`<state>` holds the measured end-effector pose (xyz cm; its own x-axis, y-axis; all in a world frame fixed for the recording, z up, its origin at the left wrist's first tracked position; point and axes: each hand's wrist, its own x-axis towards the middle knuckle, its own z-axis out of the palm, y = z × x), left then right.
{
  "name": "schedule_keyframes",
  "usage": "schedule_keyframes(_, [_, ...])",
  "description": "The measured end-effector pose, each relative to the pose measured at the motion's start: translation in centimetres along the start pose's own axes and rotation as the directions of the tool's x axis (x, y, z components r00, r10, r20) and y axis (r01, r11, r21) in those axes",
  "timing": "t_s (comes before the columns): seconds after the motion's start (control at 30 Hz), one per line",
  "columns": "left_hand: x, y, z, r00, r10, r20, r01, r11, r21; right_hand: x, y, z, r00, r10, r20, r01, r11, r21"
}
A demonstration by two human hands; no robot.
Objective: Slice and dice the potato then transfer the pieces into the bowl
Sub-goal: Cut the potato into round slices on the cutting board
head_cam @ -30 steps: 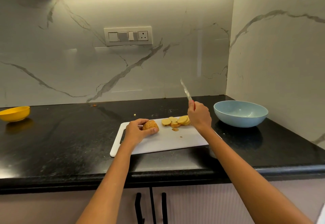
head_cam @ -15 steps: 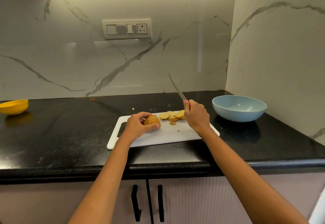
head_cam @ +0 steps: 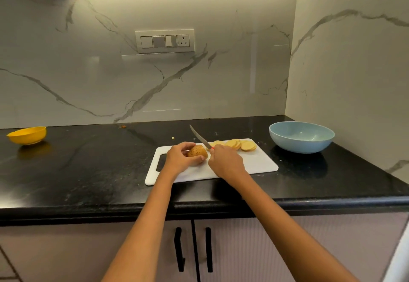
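A brown-skinned potato half [head_cam: 197,151] lies on the white cutting board [head_cam: 259,164], and my left hand [head_cam: 178,157] grips it from the left. My right hand [head_cam: 226,161] holds a knife [head_cam: 199,138] by its handle; the blade slants up and to the left over the potato's cut end. Several round potato slices [head_cam: 238,144] lie overlapped at the board's far right. The light blue bowl [head_cam: 301,136] stands to the right of the board with nothing visible in it.
A yellow bowl [head_cam: 28,135] sits tilted at the far left of the black countertop [head_cam: 88,166]. Marble walls close off the back and the right side. A small crumb [head_cam: 173,137] lies behind the board. Cabinet doors with black handles are below the counter edge.
My right hand has come left and down, bringing the knife from raised above the slices to the potato's cut end. My left hand keeps its grip on the potato.
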<state>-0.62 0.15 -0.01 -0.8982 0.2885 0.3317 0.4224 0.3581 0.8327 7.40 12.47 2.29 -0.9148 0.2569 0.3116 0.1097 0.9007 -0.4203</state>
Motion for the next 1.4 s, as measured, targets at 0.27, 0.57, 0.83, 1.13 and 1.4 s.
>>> schedule_keyframes(0.27, [0.3,-0.2,0.3,0.999,-0.021,-0.046,0.022,1.000,0.019,-1.0,-0.9,-0.9,0.996,0.060,0.069,-0.050,0.990,-0.134])
schedule_keyframes(0.57, [0.4,-0.5,0.1,0.999,-0.018,-0.048,0.018,1.000,-0.007,-1.7,-1.9,-1.3,0.995,0.045,0.091,-0.027,0.981,-0.194])
schedule_keyframes(0.83, [0.6,-0.6,0.1,0.999,-0.004,-0.049,0.005,1.000,0.027,-1.2,-2.8,-0.5,0.996,0.023,0.092,0.005,0.955,-0.298])
schedule_keyframes(1.13, [0.6,-0.5,0.0,0.999,-0.016,-0.034,0.017,0.999,0.028,-2.2,-1.6,-1.6,0.976,0.056,0.209,0.004,0.961,-0.278])
schedule_keyframes(1.4, [0.5,-0.4,-0.1,0.999,-0.022,-0.027,0.023,0.999,0.041,-1.1,-2.2,-1.2,0.965,0.053,0.258,0.024,0.958,-0.285])
